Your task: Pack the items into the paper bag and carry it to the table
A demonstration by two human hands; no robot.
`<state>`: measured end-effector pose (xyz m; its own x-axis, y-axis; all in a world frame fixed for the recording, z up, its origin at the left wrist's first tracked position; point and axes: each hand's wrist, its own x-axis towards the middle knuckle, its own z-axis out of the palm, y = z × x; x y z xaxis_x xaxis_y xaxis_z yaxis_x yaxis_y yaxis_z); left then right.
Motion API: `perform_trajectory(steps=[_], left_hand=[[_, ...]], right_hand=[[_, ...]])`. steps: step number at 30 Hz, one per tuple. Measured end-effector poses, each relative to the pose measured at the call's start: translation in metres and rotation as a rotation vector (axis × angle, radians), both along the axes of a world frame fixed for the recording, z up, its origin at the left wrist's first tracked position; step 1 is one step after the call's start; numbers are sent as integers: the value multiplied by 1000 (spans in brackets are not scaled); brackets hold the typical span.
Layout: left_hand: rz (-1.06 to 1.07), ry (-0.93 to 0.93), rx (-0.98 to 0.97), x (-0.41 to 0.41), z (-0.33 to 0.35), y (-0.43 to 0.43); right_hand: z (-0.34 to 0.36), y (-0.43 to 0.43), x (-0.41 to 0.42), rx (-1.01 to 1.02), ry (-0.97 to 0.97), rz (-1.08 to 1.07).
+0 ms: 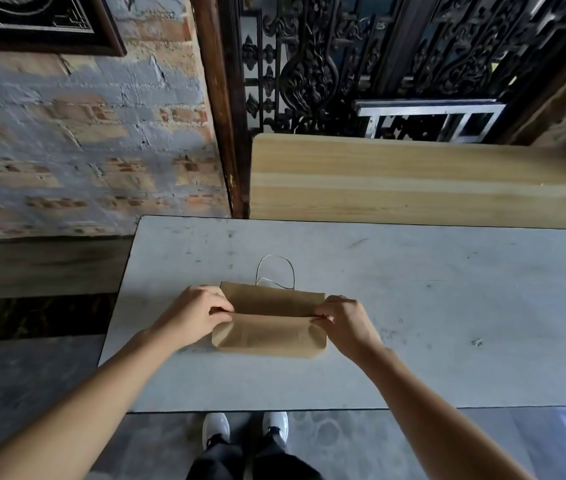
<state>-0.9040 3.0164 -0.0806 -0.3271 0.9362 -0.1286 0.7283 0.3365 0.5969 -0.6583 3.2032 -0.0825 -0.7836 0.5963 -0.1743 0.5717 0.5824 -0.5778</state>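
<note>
A brown paper bag (271, 318) lies flat and folded on the grey table (448, 306), with its thin white cord handle (275, 273) pointing away from me. My left hand (193, 315) pinches the bag's left edge at the fold line. My right hand (342, 322) pinches the right edge at the same height. The bag's bottom flap is folded over toward me. No items for packing are in view.
A light wooden table (413, 181) stands just behind the grey one. A painted brick wall (84, 143) is at the left and a dark ornate iron gate (344, 64) at the back. My white shoes (245, 431) stand at the table's near edge.
</note>
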Motion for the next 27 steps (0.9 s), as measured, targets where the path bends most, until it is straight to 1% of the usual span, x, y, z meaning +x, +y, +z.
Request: perform_trajectory(steps=[3, 6, 10, 15, 16, 18, 20, 23, 25, 27], left_hand=[[2, -45, -43, -7, 2, 3], [22, -55, -60, -9, 4, 4], [174, -20, -36, -11, 2, -6], [332, -87, -23, 1, -4, -18], [354, -90, -9, 6, -4, -20], [346, -38, 17, 13, -3, -22], [299, 56, 28, 16, 0, -23], [216, 201, -17, 19, 8, -28], [167, 229, -91, 20, 13, -30], [115, 241, -138, 18, 25, -32]], right_hand=[[-2, 7, 4, -13, 43, -22], [-1, 8, 4, -48, 44, -83], [-2, 6, 7, -100, 64, -164], [0, -13, 10, -40, 105, -232], [3, -20, 10, -35, 91, -253], [9, -31, 7, 58, 1, -259], [17, -40, 5, 198, -101, -217], [27, -60, 5, 347, -264, -145], [35, -72, 8, 380, -340, -129], [47, -81, 6, 378, -348, -125]])
